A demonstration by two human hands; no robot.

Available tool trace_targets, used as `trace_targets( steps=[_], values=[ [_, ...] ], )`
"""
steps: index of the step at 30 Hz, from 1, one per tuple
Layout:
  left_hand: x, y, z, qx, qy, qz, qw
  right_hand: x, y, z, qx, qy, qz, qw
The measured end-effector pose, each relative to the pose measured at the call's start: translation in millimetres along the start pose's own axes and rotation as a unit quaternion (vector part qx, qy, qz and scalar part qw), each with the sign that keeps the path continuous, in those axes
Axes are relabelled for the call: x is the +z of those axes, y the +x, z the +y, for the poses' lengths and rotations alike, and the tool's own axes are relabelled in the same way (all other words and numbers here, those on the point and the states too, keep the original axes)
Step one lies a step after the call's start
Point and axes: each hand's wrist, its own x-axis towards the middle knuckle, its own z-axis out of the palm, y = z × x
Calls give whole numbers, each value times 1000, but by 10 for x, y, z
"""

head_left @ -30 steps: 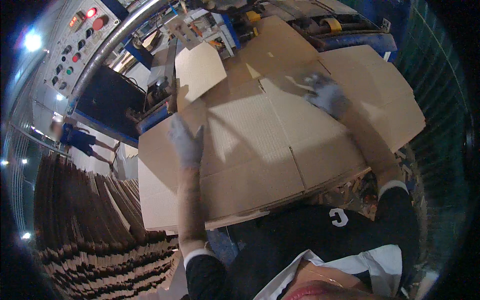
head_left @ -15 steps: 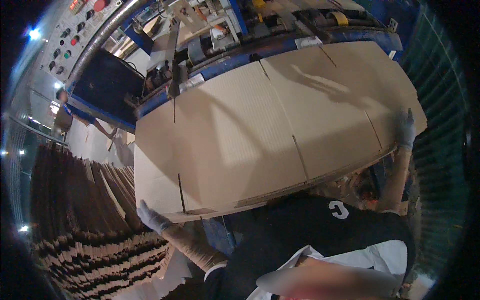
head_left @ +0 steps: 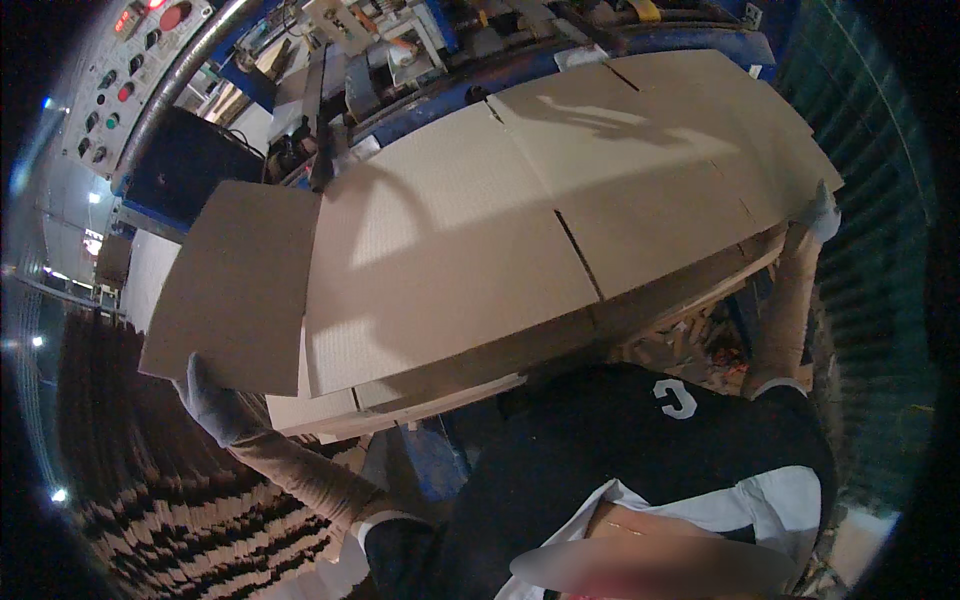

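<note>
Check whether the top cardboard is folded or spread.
Mostly spread: the top cardboard lies wide, but its left flap bends at a crease.

L hand [head_left: 210,408], gloved, mid-left of frame, grips near edge of upturned flap [head_left: 238,285]. R hand [head_left: 822,215], gloved, at R end of slotted cardbd sheet [head_left: 450,250], ctr. Ctrl panel [head_left: 92,100] upper L; machine [head_left: 410,112] top ctr; cardbd stacks [head_left: 130,430] lower L.

We find the grey, button-studded control panel [head_left: 133,72] cropped by the top edge; the flat brown cardboard sheet [head_left: 238,285] hides fingers of the grey-gloved left hand [head_left: 212,408].
</note>
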Motion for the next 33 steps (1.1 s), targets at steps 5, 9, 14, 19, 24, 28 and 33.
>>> trace_targets(
  steps=[5,9,14,19,24,28,33],
  values=[
    [-230,-286,-409,-25,71,7,997,413,-419,-604,141,4,-140,980],
    [-72,-934,-268,143,462,-43,874,324,-1440,-1156,-15,-184,-207,961],
    [134,-1354,-324,-46,244,39,968,111,-2399,-1113,-414,-447,-492,622],
    [341,-1556,-223,143,375,-102,910,255,-2555,-1019,-451,-408,-609,510],
    [979,-1896,-230,184,344,-370,843,372,-2647,-858,-450,-463,-676,354],
    [1245,-1799,-408,244,421,-483,728,455,-2590,-625,-454,-455,-691,330],
    [1269,-1523,-558,275,412,-475,728,792,-2296,-340,-440,-409,-736,312]
  ],
)
